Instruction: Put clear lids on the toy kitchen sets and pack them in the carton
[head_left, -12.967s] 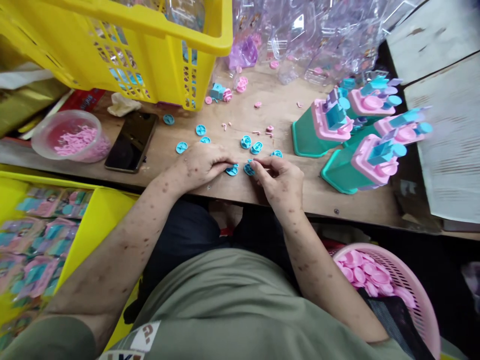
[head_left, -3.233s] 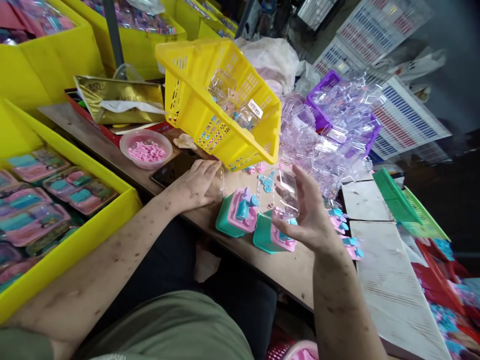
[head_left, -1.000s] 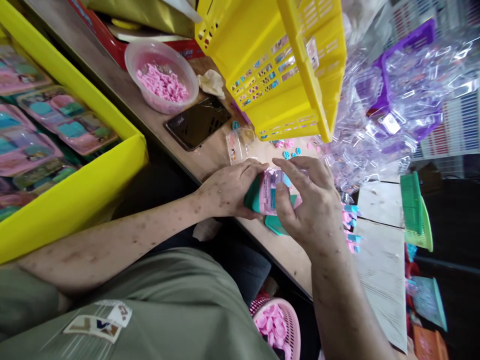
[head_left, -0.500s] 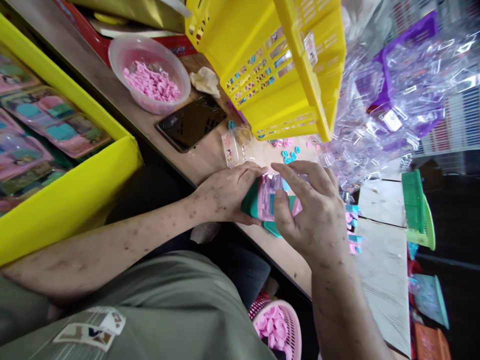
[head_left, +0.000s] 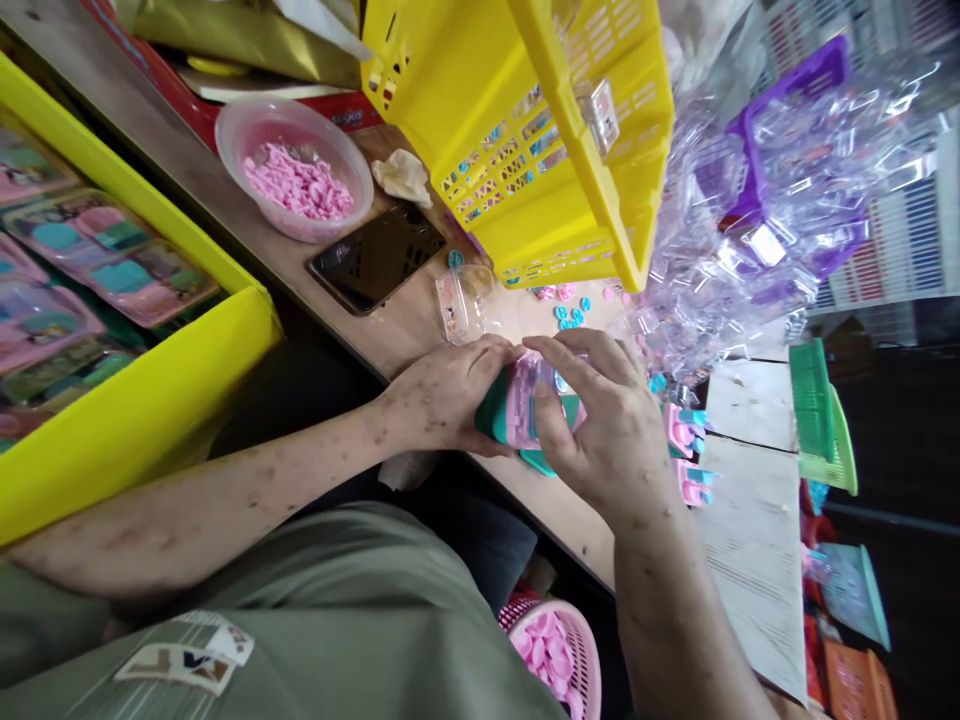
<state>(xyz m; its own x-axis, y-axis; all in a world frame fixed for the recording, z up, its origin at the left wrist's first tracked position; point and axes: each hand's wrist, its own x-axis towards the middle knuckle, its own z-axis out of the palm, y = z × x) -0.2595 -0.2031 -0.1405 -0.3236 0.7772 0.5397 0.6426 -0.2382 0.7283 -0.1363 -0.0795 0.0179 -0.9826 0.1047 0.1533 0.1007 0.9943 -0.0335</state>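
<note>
- Btwn. two bare hands, near the front edge of a wooden table point(head_left: 574, 525), a teal-and-pink box point(head_left: 519, 400) is held, tilted, w/ clear plastic seen over its pink face.
- L hand point(head_left: 442, 400): fingers are wrapped round the box's teal end, which is gripped firmly, by the look of it.
- R hand point(head_left: 604, 430): thumb and forefinger are held apart over the clear-faced side; whether anything is pinched or pressed there cannot be told, the contact pts. being hidden.
- Handling, est.: box judged light, prob. hollow; teal shell stiff and smooth, a bit slippery; clear plastic thin, likely to be cracked or dented if squeezed hard.
- Best hold, est.: teal end to be clasped by one hand, rim to be steadied by the other, w/ pressure kept off the clear middle.
- Count, close by: 1 box in hand; 1 teal part point(head_left: 538, 462) half-hidden below it; 1 loose clear cover point(head_left: 451, 308), printed; 2 pink-topped units point(head_left: 694, 482) plainly seen past the R hand, poss. more behind.
- Count, farther off: 1 phone point(head_left: 375, 258); 1 bowl point(head_left: 289, 225) of pink bits; 1 yellow basket point(head_left: 559, 250); 1 pink basket point(head_left: 589, 645) below table level; approx. 5 blue discs point(head_left: 577, 315) clustered, plus 1 nr. the phone; clear packs point(head_left: 697, 250) piled, no. not countable.
</note>
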